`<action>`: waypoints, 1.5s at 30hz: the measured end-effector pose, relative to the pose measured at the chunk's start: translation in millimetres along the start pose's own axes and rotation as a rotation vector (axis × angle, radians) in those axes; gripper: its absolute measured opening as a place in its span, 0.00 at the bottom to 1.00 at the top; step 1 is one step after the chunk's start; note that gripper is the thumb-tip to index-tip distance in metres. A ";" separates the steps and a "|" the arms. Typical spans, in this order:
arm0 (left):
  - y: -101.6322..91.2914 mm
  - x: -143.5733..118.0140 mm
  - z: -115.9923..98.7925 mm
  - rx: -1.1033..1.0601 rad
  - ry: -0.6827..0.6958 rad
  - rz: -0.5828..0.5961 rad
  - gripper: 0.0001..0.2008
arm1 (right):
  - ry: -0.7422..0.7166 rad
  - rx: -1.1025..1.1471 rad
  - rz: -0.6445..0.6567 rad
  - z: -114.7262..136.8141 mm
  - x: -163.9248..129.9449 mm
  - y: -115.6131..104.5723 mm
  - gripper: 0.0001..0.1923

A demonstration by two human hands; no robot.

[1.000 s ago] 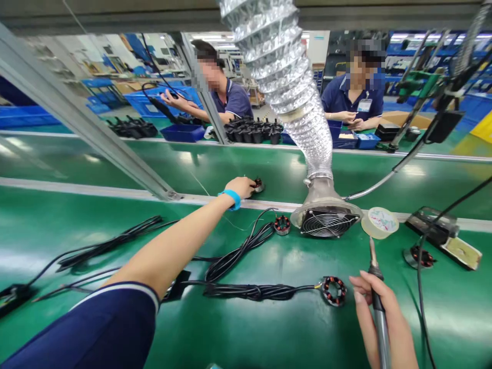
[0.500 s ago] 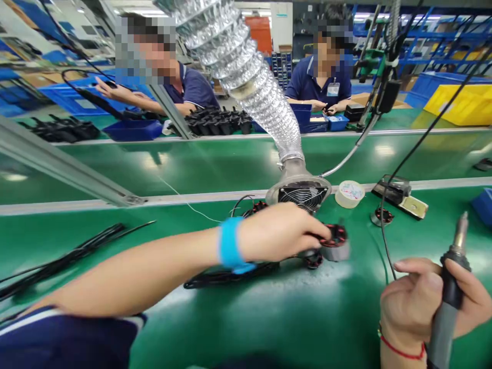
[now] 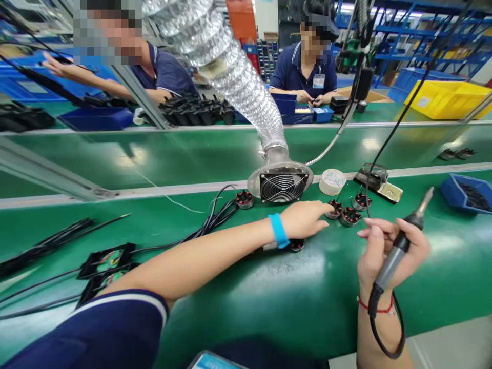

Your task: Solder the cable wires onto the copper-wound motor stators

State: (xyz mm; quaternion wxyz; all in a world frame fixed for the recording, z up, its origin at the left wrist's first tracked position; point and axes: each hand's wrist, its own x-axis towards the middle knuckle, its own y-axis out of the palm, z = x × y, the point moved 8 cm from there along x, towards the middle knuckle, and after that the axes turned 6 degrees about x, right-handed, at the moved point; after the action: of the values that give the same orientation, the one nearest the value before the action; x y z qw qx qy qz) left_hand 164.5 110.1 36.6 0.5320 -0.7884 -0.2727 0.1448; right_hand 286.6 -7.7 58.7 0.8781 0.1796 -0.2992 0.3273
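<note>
My left hand (image 3: 305,220), with a blue wristband, reaches across the bench. Its thumb and fingers are apart, the fingertips at the edge of a small round motor stator (image 3: 335,209) with dark red windings. Two more stators, a front one (image 3: 350,217) and a back one (image 3: 362,201), sit close beside it. Partly hidden under my left wrist is another stator (image 3: 297,245). My right hand (image 3: 392,251) is closed around a soldering iron (image 3: 397,246), its tip pointing up and away to the right and its cable looping down past my wrist.
A fume extractor hood (image 3: 282,185) hangs over the bench. Behind my hands stand a round tub (image 3: 332,182) and a soldering stand (image 3: 378,182). Black cables (image 3: 215,218) and circuit boards (image 3: 109,261) lie left; a blue bin (image 3: 467,192) stands right. Two people work opposite.
My left hand has set the stator down beside the others and its fingers have parted. The soldering iron is still in my right hand. The camera view has shifted.
</note>
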 end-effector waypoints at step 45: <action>8.2 -115.1 51.6 -0.655 -0.288 0.104 0.09 | 0.498 0.069 1.021 -25.4 -89.7 101.4 0.25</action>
State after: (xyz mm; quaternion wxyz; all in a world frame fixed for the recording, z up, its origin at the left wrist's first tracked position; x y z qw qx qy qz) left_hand 46.9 79.7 1.7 0.1992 -0.9013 -0.3366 0.1863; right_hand 173.4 36.5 -6.0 0.6462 -0.0415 -0.1213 0.7523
